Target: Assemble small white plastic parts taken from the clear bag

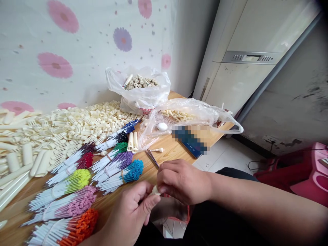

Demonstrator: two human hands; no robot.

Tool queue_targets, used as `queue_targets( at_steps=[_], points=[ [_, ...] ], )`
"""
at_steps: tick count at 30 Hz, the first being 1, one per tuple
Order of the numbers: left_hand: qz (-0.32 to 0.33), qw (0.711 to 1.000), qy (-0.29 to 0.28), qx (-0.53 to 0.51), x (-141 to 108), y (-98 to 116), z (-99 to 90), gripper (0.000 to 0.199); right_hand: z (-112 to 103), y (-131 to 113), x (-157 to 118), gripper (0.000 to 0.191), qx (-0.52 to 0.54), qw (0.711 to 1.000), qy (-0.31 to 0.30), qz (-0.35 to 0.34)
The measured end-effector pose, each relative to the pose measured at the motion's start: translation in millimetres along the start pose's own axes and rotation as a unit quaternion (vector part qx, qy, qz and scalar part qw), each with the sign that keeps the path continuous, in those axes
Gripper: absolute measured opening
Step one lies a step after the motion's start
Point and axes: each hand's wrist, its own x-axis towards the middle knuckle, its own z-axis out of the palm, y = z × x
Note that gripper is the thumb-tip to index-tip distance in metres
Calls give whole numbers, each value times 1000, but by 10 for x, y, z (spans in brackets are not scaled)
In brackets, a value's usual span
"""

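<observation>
Between my two hands, above the table's front edge, is a small cream plastic piece. My left hand pinches it between thumb and forefinger. My right hand has its fingers curled round the piece's other end, which they hide. Bundles of white sticks with coloured ends lie to the left, among them a turquoise bundle, a purple bundle and an orange bundle. Metal tweezers lie just beyond my right hand, beside a small cream stopper-like piece.
A heap of slotted cream tubes covers the back left of the wooden table. A white bag of cream pieces and a clear bag stand behind. A dark phone lies near the right edge.
</observation>
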Motion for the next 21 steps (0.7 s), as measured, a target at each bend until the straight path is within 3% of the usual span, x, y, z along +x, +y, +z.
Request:
queue_targets(
  at_steps=[5,10,15,21],
  points=[
    [-15,1000,-2,-10,-7,8,8,40,-4,-16,-12,32,-23,1000,3,-6],
    [-21,1000,-14,-11,1,-29,7,38,-13,-43,-15,17,-19,1000,6,4],
    [-15,999,-19,-24,-13,-31,2,39,-4,-38,-14,27,39,999,22,-11],
    [-23,999,-27,-26,-9,-11,-1,40,44,-39,-49,36,0,999,46,10]
  ],
)
